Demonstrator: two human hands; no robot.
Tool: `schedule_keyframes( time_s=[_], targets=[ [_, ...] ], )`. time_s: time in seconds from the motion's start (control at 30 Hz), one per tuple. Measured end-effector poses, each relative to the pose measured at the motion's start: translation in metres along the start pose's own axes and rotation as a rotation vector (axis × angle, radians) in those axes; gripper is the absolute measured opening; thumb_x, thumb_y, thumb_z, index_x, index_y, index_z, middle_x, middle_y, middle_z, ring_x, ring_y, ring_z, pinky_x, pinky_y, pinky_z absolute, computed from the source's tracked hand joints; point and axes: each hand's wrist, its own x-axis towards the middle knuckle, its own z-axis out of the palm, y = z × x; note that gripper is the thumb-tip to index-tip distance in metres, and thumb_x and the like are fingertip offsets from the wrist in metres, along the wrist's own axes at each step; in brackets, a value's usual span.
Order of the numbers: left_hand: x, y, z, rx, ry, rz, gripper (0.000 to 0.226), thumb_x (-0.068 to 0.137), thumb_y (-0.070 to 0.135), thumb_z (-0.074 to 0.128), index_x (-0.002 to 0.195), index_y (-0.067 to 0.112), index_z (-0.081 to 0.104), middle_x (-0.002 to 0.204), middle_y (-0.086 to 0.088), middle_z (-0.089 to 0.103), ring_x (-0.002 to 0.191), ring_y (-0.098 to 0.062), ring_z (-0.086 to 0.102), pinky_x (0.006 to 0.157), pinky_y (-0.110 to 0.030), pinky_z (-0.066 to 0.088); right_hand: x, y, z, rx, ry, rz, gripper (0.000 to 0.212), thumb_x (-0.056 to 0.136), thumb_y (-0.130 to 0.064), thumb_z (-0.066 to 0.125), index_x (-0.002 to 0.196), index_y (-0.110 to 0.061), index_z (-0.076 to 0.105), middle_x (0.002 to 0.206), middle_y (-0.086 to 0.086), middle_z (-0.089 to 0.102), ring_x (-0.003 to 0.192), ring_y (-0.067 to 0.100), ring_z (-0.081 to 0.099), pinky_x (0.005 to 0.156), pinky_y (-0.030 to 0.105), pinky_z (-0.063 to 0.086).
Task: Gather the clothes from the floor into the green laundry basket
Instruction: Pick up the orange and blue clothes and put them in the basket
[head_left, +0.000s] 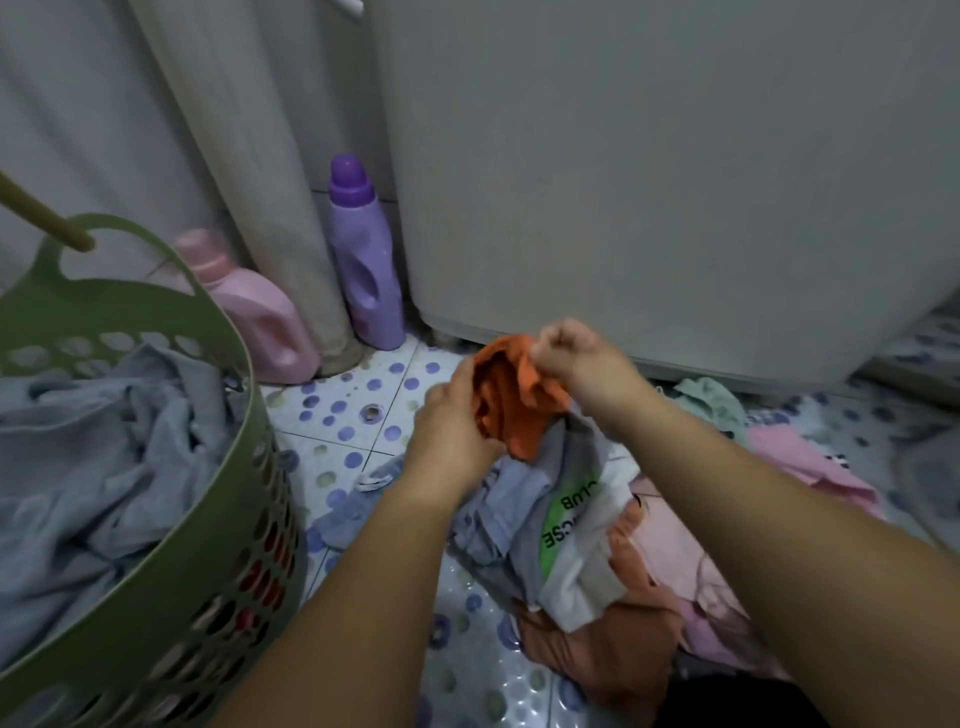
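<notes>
An orange garment (511, 395) hangs between both hands above the floor pile. My left hand (449, 421) grips its lower left side, and my right hand (576, 364) pinches its top edge. Under them lies a heap of clothes: a grey-blue piece (511, 499), a white shirt with a green print (576, 530), a rust-coloured piece (597, 649) and pink cloth (810, 462). The green laundry basket (244, 519) stands at the left, holding grey-blue fabric (93, 452).
A white washing machine (649, 182) fills the back right. A purple bottle (363, 260) and a pink bottle (254, 312) stand by a curtain (270, 156). A wooden stick (47, 218) pokes through the basket's handle. A mint cloth (711, 400) lies on the dotted tile floor (343, 410).
</notes>
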Motion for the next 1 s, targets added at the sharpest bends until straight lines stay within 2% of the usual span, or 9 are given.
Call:
schedule_keyframes(
  time_s=[0.1,0.23,0.37,0.47,0.6,0.77,0.83,0.9,1.0],
  targets=[
    [0.000,0.003,-0.011,-0.135,0.118,-0.045,0.109,0.061,0.023,0.083,0.149,0.028,0.019,0.146,-0.012,0.035,0.136,-0.031,0.035,0.112,-0.044,0.034,-0.011,-0.048,-0.009,0.495,-0.121,-0.059,0.028,0.094,-0.003,0.045,0.071,-0.019,0.043,0.057,-0.003,0.048,0.042,0.006,0.045,0.043,0.015,0.039],
    [0.007,-0.016,-0.020,-0.288,0.252,-0.014,0.096,0.035,0.056,0.081,0.124,0.046,0.047,0.129,-0.003,0.058,0.120,-0.026,0.055,0.099,-0.047,0.048,-0.031,-0.094,-0.011,0.652,-0.278,-0.144,0.025,0.095,-0.009,0.042,0.072,-0.019,0.043,0.065,-0.001,0.049,0.051,0.011,0.050,0.051,0.020,0.044],
    [-0.006,-0.020,-0.029,-0.476,0.132,-0.103,0.058,0.045,0.033,0.081,0.100,0.034,0.061,0.107,-0.009,0.070,0.100,-0.030,0.067,0.089,-0.053,0.053,-0.039,-0.108,-0.015,0.790,-0.324,-0.148,0.022,0.093,-0.007,0.040,0.076,-0.020,0.046,0.060,-0.005,0.059,0.049,0.010,0.058,0.058,0.025,0.048],
    [-0.012,-0.021,-0.035,-0.553,0.146,-0.148,0.041,0.070,0.004,0.075,0.106,0.014,0.061,0.103,-0.017,0.070,0.090,-0.028,0.066,0.089,-0.053,0.053,-0.031,-0.097,-0.021,0.838,-0.160,-0.059,0.020,0.093,-0.007,0.043,0.079,-0.020,0.050,0.058,-0.008,0.064,0.053,0.011,0.061,0.062,0.026,0.050],
    [-0.012,-0.027,-0.047,-0.777,0.359,-0.322,0.026,0.078,0.004,0.071,0.100,0.011,0.057,0.105,-0.019,0.065,0.092,-0.028,0.062,0.093,-0.050,0.052,-0.018,-0.049,-0.025,0.404,0.127,0.127,0.028,0.093,-0.008,0.046,0.067,-0.018,0.045,0.057,0.001,0.051,0.043,0.008,0.050,0.049,0.018,0.041],
    [-0.007,-0.031,-0.052,-1.015,0.351,-0.463,0.042,0.087,0.021,0.064,0.126,0.010,0.051,0.111,-0.018,0.063,0.093,-0.031,0.063,0.089,-0.056,0.051,-0.015,0.032,-0.006,-0.303,-0.007,0.454,0.008,0.088,-0.016,0.058,0.081,-0.012,0.057,0.083,0.011,0.057,0.074,0.024,0.056,0.071,0.034,0.050],
    [-0.006,-0.033,-0.051,-1.009,0.371,-0.487,0.042,0.090,0.030,0.059,0.128,0.016,0.050,0.115,-0.014,0.063,0.100,-0.033,0.063,0.090,-0.057,0.050,-0.015,0.046,0.007,-0.415,-0.015,0.499,0.028,0.086,-0.021,0.061,0.109,-0.006,0.058,0.100,0.019,0.059,0.088,0.029,0.059,0.078,0.036,0.049],
    [-0.005,-0.035,-0.051,-0.976,0.408,-0.485,0.039,0.093,0.034,0.052,0.130,0.019,0.050,0.121,-0.013,0.062,0.105,-0.033,0.062,0.093,-0.053,0.050,-0.016,0.050,0.020,-0.448,0.015,0.507,0.054,0.085,-0.023,0.062,0.133,-0.004,0.045,0.123,0.020,0.057,0.109,0.033,0.058,0.089,0.036,0.048],
    [-0.002,-0.036,-0.053,-0.979,0.431,-0.425,0.034,0.098,0.027,0.045,0.130,0.015,0.051,0.119,-0.012,0.062,0.098,-0.027,0.061,0.091,-0.040,0.050,-0.013,0.058,0.037,-0.384,0.092,0.552,0.060,0.083,-0.022,0.065,0.135,-0.003,0.041,0.126,0.019,0.058,0.111,0.032,0.058,0.090,0.035,0.050]
  ],
)
